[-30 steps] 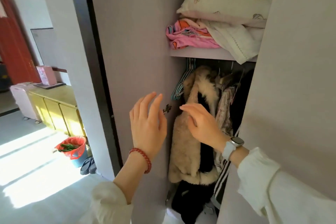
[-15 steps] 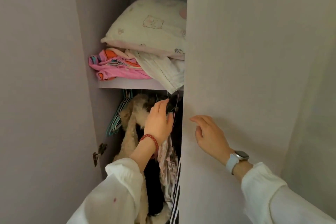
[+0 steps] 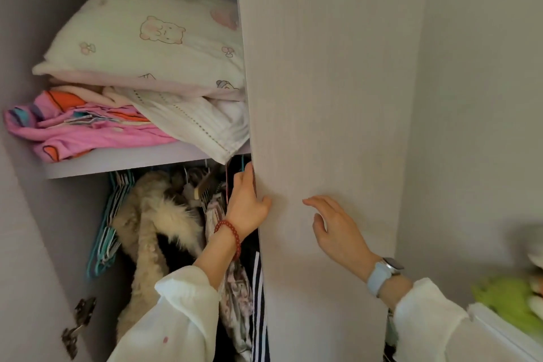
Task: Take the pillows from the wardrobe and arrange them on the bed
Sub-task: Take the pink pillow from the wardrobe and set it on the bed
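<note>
I am curling my left hand (image 3: 246, 209) around the edge of the wardrobe door (image 3: 323, 126), fingers clamped on it, while my right hand (image 3: 335, 229) is resting open against the door's front, fingers apart. Above, a bear-print pillow (image 3: 147, 38) is lying on folded linens (image 3: 97, 123) along the shelf's (image 3: 117, 160) front edge.

A pale grey wall (image 3: 476, 97) is filling the right side, evenly and softly lit. At the lower right corner, a white ledge (image 3: 499, 332) is jutting in, with a blurred green soft thing (image 3: 505, 300) lying on it. On the left, a lilac panel (image 3: 17, 244) is standing, carrying two metal hinges (image 3: 78, 323) near its bottom edge.
</note>
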Demonstrator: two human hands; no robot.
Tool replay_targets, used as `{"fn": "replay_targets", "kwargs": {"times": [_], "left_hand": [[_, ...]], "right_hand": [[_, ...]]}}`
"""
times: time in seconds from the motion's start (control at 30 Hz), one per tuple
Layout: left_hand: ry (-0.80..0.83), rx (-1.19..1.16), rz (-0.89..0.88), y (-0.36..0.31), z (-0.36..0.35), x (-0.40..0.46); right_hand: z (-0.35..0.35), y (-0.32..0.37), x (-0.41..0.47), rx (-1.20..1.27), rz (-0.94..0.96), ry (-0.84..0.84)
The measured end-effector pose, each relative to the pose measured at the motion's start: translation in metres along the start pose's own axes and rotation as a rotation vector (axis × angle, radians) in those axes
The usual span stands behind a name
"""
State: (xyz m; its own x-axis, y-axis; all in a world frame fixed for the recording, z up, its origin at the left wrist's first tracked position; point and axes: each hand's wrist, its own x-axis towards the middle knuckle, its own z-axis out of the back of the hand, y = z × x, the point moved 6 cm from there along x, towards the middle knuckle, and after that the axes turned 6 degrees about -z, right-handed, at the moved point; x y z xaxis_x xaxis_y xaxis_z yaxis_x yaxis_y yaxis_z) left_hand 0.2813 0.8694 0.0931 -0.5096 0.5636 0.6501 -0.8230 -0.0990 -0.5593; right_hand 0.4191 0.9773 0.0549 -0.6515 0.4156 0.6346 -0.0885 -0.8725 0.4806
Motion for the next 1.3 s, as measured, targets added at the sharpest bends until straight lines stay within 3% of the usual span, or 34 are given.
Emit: {"fn": "replay_targets", "kwargs": {"times": [0.23,0.47,0.73,0.97,1.17,1.3], "left_hand": [[0.178,-0.262,-0.347,-0.061,0.001,-0.057],[0.357,-0.322,-0.579,-0.124,-0.027,-0.088],[0.565,-0.362,-0.77,-0.201,-0.121,-0.098],[0.562,-0.348,-0.845,-0.27,-0.205,-0.084],[0.598,-0.288,-0.746,-0.283,-0.241,-0.048],[0.411,-0.204,-0.74,-0.271,-0.212,0.002]], "right_hand": [[0.043,0.012,-0.054,0.119,-0.121,-0.197],[0.123,0.016,-0.101,0.119,-0.208,-0.352],[0.202,0.008,-0.143,0.125,-0.216,-0.55],[0.265,-0.031,-0.147,0.055,-0.36,-0.647],[0.311,-0.068,-0.144,-0.192,-0.601,-0.714],[0.309,-0.03,-0.115,-0.56,-0.304,-0.815]]}}
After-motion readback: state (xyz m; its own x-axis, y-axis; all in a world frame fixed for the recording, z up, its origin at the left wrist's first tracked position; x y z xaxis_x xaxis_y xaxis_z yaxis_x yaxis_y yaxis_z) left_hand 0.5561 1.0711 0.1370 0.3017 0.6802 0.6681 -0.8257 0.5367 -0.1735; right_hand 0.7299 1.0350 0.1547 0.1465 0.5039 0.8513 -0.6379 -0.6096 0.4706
